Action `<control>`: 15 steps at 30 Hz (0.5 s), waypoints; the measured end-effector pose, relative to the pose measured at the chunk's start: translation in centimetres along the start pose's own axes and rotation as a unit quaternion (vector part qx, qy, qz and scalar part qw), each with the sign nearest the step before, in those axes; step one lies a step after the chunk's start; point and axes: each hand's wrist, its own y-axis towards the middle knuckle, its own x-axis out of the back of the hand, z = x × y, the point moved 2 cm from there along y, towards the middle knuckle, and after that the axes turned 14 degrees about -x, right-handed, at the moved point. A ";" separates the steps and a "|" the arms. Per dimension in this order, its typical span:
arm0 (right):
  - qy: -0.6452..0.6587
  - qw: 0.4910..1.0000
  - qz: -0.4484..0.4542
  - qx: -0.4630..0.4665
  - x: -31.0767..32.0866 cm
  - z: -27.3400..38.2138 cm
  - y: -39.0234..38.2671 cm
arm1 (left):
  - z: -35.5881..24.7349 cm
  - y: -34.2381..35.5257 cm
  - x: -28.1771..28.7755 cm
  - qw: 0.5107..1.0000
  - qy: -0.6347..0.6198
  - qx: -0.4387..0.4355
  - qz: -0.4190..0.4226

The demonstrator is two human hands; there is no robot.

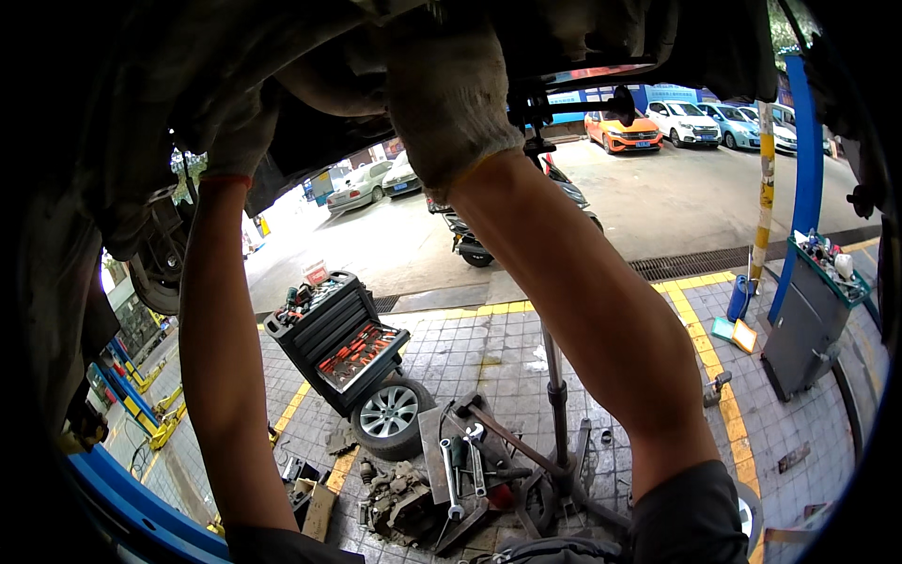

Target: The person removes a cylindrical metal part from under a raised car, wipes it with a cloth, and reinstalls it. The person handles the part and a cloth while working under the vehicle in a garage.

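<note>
Both arms reach up overhead to the underbody (310, 94) of a raised car, since the work sits above the person's head. The left hand (240, 141), in a white knit glove, presses against dark metal near the wheel arch; its fingers are lost in shadow, so I cannot tell whether its grip is open or closed. The right hand (446, 103), gloved too, lies against the underbody near a rounded pipe-like part (329, 89), and its grip is also hidden. A stand (556, 395) rises from the tiled floor (489, 348) between the arms, crowding the space beneath. Below lie wrenches (465, 470), a hammer (493, 428), a wheel (388, 414) and an open tool cart (343, 343). Cars park outside beyond.
</note>
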 end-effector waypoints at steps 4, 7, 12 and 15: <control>0.081 0.990 0.043 0.106 1.1 1.2 -0.4 | -0.5 0.3 0.4 0.999 -0.018 0.011 -0.024; -0.186 0.973 0.004 0.139 2.3 2.4 0.8 | -1.3 0.6 0.1 0.993 -0.097 0.026 -0.054; 0.006 1.000 0.024 0.005 3.8 4.1 -0.3 | -2.5 2.1 -0.4 0.989 -0.140 0.036 0.004; -0.038 0.998 0.051 0.014 4.9 6.5 -2.5 | -3.8 2.5 0.1 0.996 -0.083 0.016 -0.019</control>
